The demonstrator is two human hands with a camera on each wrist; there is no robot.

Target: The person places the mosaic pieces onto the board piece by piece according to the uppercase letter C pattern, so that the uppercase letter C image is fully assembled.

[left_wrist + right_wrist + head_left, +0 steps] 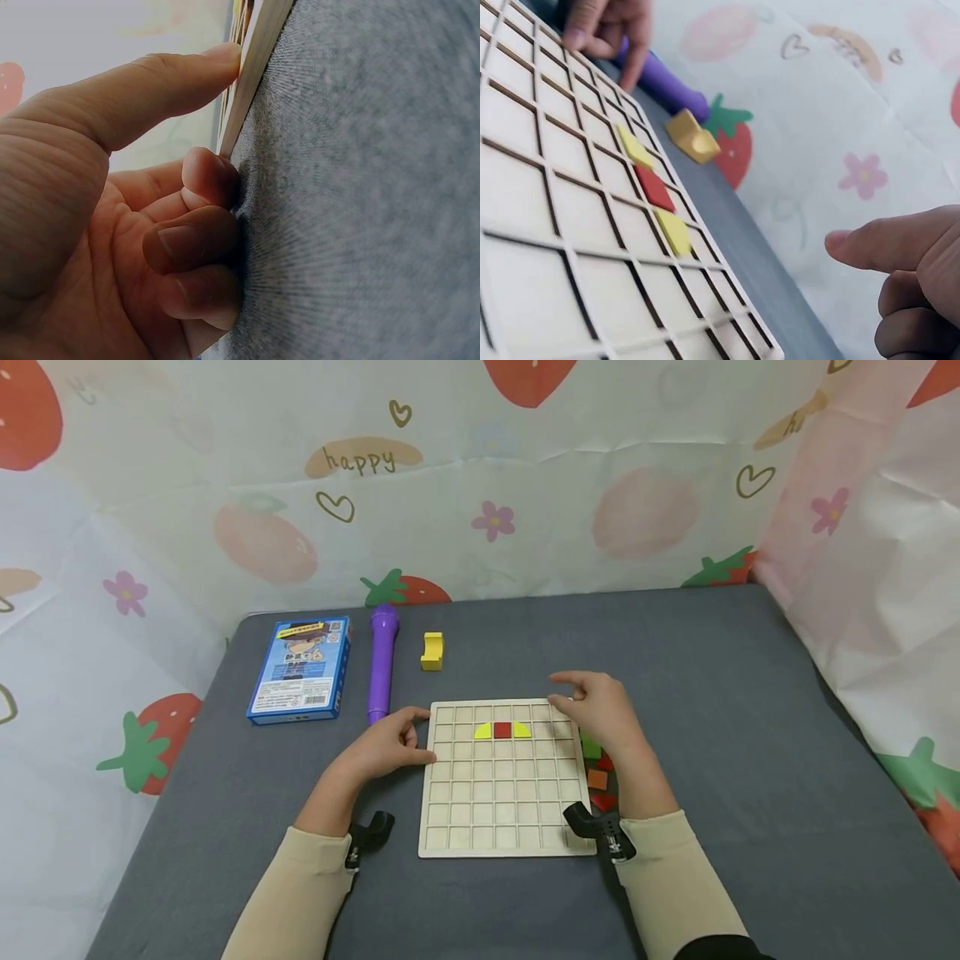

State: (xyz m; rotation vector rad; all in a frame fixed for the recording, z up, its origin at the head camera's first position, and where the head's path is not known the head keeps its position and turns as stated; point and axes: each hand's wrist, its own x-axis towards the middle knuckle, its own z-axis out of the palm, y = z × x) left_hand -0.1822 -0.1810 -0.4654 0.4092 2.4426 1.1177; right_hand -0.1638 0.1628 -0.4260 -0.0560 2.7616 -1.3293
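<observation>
Grid board (504, 793) lies flat on the desk (750, 735), center of the frame, slightly low. Left hand (378, 747) is at its upper-left edge: thumb and index spread along the rim and touching it, other three fingers curled in, no grip round the board. Right hand (600, 706) hovers at the board's upper-right corner, thumb and index apart with a gap between, remaining fingers bent, nothing held.

Second row from top, side by side: yellow piece (483, 731), red square (502, 730), second yellow piece (521, 730). Both yellows have rounded outer sides.

Loose bits by the board's right edge, partly hidden by the right arm: green piece (591, 747), orange piece (597, 779), red piece (603, 802).

Upper left: blue box (300, 670), then purple stick (382, 660), its lower end just behind the left hand. Yellow block (432, 652) sits above the board. Strawberry-print cloth (555, 468) hangs behind.
</observation>
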